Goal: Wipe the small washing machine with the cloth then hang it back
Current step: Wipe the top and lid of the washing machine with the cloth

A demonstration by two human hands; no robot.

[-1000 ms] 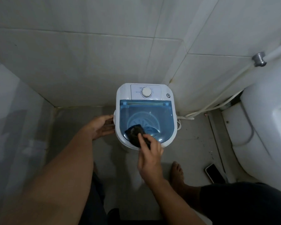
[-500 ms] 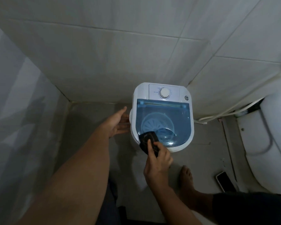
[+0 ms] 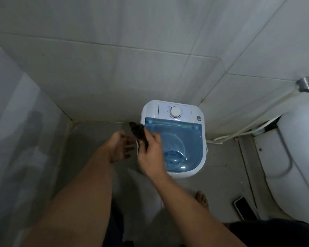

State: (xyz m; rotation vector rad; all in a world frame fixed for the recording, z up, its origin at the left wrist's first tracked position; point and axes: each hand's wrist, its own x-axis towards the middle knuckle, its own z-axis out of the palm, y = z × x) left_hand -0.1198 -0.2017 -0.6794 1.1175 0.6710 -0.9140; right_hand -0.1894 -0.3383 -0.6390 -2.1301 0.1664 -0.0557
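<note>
Gripping the dark cloth (image 3: 138, 131), your right hand (image 3: 151, 154) holds it at the far left corner of the small washing machine (image 3: 173, 138), on the floor against the tiled wall. Your left hand (image 3: 119, 148) hangs open just beside the machine's left side, holding nothing. White body, translucent blue lid (image 3: 184, 139), round white dial (image 3: 174, 112); the print around it is too small to read.

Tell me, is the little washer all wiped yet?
Not yet. The right hand grips the dark crumpled cloth at the left edge of the small white washing machine with a blue see-through lid; the left hand waits open beside it. Hanging the cloth back remains.
</note>
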